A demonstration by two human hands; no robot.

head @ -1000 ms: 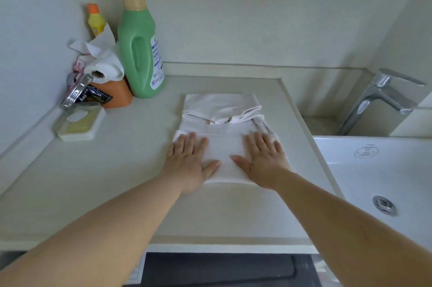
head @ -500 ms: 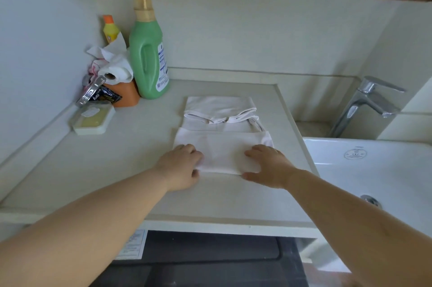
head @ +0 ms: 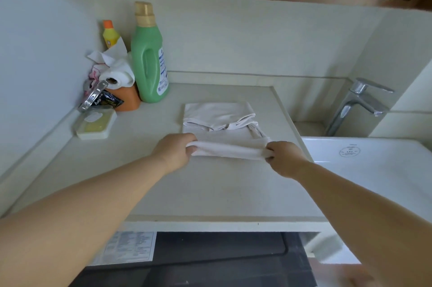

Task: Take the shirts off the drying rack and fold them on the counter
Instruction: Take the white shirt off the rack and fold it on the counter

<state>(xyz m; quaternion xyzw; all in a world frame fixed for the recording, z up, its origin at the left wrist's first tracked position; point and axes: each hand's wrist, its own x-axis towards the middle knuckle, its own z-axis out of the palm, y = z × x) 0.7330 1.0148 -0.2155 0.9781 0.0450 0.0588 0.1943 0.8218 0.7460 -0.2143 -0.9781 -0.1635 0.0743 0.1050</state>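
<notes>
Shirt [head: 219,116] lengthwise front-to-back, collar toward wall

Lighting: soft, even daylight — brightest on the white sink [head: 374,169] at right. Shadows: faint, diffuse. Glare: small highlights on the faucet [head: 360,104]. Straight edges are bowed by wide-angle distortion; the lower right corner is blurred.

Shirt [head: 218,120] on counter [head: 210,188], bottle [head: 149,57] behind-left, sink [head: 374,169] right, perhaps adjoining.
</notes>
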